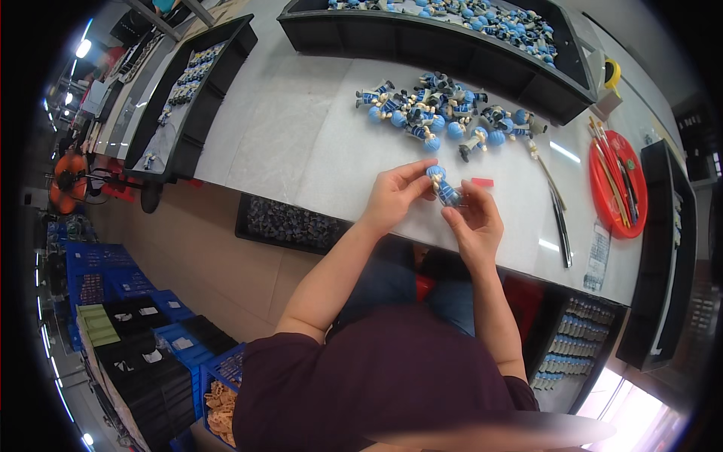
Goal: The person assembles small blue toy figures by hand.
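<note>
Gripping one figurine (446, 192) together, the left hand (391, 199) pinches its blue head, the right hand (480, 227) seemingly its legs.

The left hand (392, 199) and right hand (477, 227) hold a blue-headed figurine (444, 188) near a figurine pile (438, 107).

Figurine (448, 195) in hand: smooth moulded plastic look. Bench (294, 113): smooth, light sheen. Big tray (437, 50): black plastic, mostly matt. Round dish (638, 169): glossy red plastic. Shirt (384, 369): matt dark cloth. Floor (218, 260): smooth, dull.
</note>
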Tool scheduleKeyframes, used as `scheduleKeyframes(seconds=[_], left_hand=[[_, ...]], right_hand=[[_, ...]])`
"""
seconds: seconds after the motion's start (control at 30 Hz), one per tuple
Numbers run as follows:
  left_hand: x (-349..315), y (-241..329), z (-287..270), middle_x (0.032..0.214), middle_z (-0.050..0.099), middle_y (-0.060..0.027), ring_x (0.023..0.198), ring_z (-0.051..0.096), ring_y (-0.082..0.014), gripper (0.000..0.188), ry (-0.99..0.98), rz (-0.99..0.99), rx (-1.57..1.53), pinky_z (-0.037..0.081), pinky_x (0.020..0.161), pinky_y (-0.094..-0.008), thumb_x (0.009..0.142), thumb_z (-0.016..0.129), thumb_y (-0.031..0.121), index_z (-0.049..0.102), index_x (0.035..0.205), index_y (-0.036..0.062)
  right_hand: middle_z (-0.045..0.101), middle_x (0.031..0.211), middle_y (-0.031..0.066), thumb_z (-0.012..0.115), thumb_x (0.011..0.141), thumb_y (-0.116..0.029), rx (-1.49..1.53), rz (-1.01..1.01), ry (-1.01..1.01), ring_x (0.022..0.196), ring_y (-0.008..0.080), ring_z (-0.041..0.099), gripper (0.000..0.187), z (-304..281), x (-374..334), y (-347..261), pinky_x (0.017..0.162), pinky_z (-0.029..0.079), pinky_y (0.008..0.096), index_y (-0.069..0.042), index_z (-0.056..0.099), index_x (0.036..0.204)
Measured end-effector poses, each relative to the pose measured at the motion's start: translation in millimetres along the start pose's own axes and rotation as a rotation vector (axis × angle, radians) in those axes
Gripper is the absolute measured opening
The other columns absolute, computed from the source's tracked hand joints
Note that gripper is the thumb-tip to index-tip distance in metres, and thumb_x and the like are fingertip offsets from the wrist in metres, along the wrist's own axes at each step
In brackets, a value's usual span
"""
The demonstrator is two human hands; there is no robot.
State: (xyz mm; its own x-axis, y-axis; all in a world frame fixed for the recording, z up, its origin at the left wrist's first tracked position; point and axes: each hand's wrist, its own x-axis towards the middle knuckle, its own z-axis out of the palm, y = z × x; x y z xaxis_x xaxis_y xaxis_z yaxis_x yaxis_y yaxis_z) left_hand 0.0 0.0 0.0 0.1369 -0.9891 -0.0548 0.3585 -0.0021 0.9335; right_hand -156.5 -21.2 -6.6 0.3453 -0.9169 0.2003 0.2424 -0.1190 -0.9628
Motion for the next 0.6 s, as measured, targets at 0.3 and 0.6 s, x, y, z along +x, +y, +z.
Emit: scheduleKeyframes(seconds=[0.3,0.6], left_hand=[[-0.4,1.4,2.3,0.093,0.06,-0.0046,0.08,0.055,-0.009,0.031,-0.009,0.064,-0.002,0.046,0.073,-0.0229,0.085,0.051,0.003,0.051,0.116,-0.001],[0.3,-2.5,-0.1,0.092,0.061,-0.0027,0.078,0.054,-0.008,0.028,0.029,0.054,-0.05,0.045,0.073,-0.0221,0.086,0.052,0.007,0.054,0.113,0.0005]], right_hand=[[0.05,0.103,0.0079,0.066,0.073,0.004,0.044,0.049,0.0,0.079,0.0104,0.055,0.045,3.0,-0.2,-11.0,0.067,0.047,0.02,0.001,0.046,0.114],[0.05,0.104,0.0082,0.065,0.073,0.005,0.007,0.045,0.006,0.08,0.0104,0.055,0.046,4.0,-0.1,-9.8,0.068,0.048,0.0203,0.001,0.046,0.114]])
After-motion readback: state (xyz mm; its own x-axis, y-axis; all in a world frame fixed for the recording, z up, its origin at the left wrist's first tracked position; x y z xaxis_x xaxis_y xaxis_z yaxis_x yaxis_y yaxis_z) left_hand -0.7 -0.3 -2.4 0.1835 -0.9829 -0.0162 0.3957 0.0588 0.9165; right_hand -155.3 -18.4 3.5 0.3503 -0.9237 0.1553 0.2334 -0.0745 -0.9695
